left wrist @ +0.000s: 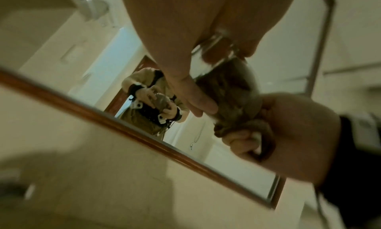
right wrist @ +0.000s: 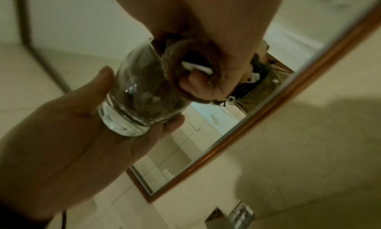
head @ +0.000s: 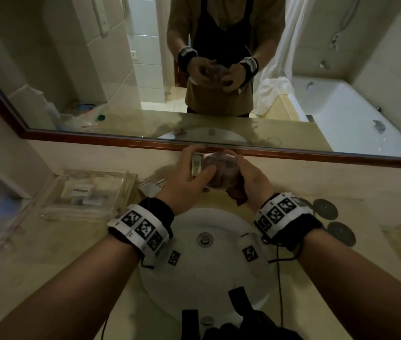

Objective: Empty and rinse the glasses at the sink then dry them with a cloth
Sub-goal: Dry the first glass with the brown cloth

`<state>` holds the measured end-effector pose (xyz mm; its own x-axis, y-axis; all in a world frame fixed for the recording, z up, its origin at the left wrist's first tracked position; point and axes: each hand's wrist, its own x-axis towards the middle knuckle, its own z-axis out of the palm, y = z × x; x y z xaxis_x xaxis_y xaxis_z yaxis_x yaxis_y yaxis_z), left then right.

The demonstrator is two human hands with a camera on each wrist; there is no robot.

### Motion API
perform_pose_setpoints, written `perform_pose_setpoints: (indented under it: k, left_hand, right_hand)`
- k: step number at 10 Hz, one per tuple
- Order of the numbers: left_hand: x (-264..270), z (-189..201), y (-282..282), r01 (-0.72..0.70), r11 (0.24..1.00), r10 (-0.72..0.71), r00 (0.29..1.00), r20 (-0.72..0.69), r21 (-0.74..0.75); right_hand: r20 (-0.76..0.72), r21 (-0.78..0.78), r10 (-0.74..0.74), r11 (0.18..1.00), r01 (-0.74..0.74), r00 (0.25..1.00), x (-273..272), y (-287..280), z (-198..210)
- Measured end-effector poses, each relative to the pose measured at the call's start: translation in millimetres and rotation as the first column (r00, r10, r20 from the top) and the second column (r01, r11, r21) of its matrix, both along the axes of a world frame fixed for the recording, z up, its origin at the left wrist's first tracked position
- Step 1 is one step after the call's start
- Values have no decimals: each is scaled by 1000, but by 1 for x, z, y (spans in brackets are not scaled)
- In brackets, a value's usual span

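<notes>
A clear glass (head: pixel 215 171) lies on its side in the air above the sink (head: pixel 209 278), close to the mirror frame. My left hand (head: pixel 189 177) grips its thick base end, thumb along the side. A brown cloth (head: pixel 237 195) is stuffed into the glass mouth, and my right hand (head: pixel 253 177) grips its bunched tail. The left wrist view has the glass (left wrist: pixel 216 66) with the cloth (left wrist: pixel 230 92) filling it. From the right wrist, the glass (right wrist: pixel 132 102) rests in my left hand (right wrist: pixel 72 126), with the cloth (right wrist: pixel 171 56) in my right hand (right wrist: pixel 216 53).
A chrome faucet (head: pixel 150 186) stands behind the basin, left of my hands. A clear acrylic tray (head: pixel 84 192) with small items sits on the counter at left. Two dark round coasters (head: pixel 325 208) lie on the counter at right. The mirror (head: pixel 96 69) runs along the back wall.
</notes>
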<state>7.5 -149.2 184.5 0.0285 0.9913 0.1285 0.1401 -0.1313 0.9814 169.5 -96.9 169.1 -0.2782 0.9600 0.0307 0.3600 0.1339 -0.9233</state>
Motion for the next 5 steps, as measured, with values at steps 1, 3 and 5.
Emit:
perform_pose_setpoints:
  k: [1,3,5]
  left_hand:
    - [-5,11,3,15,933,84,962,260,-359]
    - [-9,16,7,75,929,92,902,423,-363]
    - [-3,-1,10,-25,990,48,986,160,-140]
  right_hand:
    - [24,169,-6,986,1,1000,0,-7,7]
    - [-12,201,-7,979,9,1000,-1,1,-1]
    - [-41,-11,2,1000,-2,999,10,13,7]
